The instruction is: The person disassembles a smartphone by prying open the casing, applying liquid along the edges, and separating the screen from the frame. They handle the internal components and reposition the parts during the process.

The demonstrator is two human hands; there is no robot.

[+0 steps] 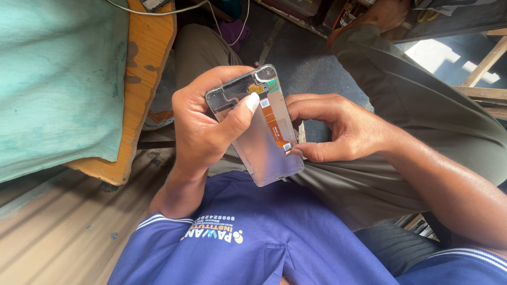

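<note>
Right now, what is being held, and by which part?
The left hand grips the phone screen assembly by its upper edges; the right hand pinches its lower right edge.

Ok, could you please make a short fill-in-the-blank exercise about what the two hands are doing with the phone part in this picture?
1. The left hand grips the phone screen panel and presses its ____ on the back.
2. The right hand pinches the lower end of the ____ ribbon cable.
3. The person wears a ____ shirt.
4. Beside the left hand lies a green cloth on a ____ board.

Missing words: thumb; orange; blue; wooden
</note>
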